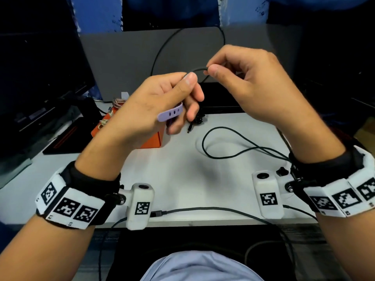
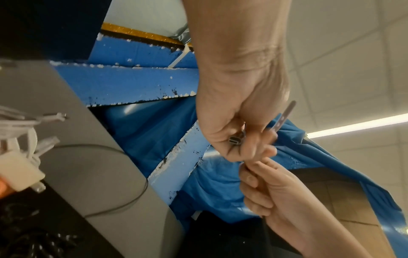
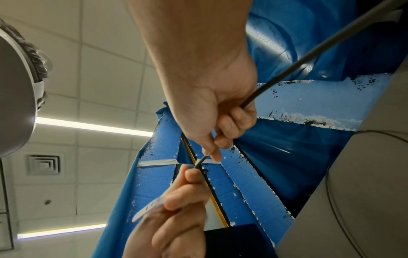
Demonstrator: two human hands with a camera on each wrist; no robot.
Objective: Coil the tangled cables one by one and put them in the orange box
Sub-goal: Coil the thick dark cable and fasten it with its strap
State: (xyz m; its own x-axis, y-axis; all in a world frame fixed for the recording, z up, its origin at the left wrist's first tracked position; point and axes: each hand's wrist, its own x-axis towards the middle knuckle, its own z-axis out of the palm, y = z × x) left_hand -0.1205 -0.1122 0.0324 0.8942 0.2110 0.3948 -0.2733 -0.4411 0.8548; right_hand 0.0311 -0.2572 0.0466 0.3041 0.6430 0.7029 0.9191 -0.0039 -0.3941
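**A:** Black cable (image 1: pixel 197 69) is up in the air between both hands, well above the table (image 1: pixel 182 169). Left hand (image 1: pixel 154 102) pinches it between thumb and index finger, right hand (image 1: pixel 241 82) pinches it just beside that, so only a short bit of cable bridges the two grips.

**B:** Yeah, and from the right-hand grip the rest of it arcs away behind the hands and over the grey panel (image 1: pixel 125 57). The right wrist view shows it passing through the curled fingers (image 3: pixel 234 122) and out the far side.

**A:** What's the lilac thing under the left grip?

**B:** A lilac strap (image 1: pixel 170 114) with holes, sticking out of the same left hand. In the left wrist view there's also a plug end (image 2: pixel 236 138) tucked in that palm.

**A:** And the orange box (image 1: pixel 150 138)?

**B:** Below the left grip, mostly hidden behind that hand, with pale cables (image 1: pixel 106 118) already lying in it. Below the right grip a dark cable (image 1: pixel 233 145) lies looped on the table, and a small black coiled one (image 1: pixel 197 119) sits between the two.
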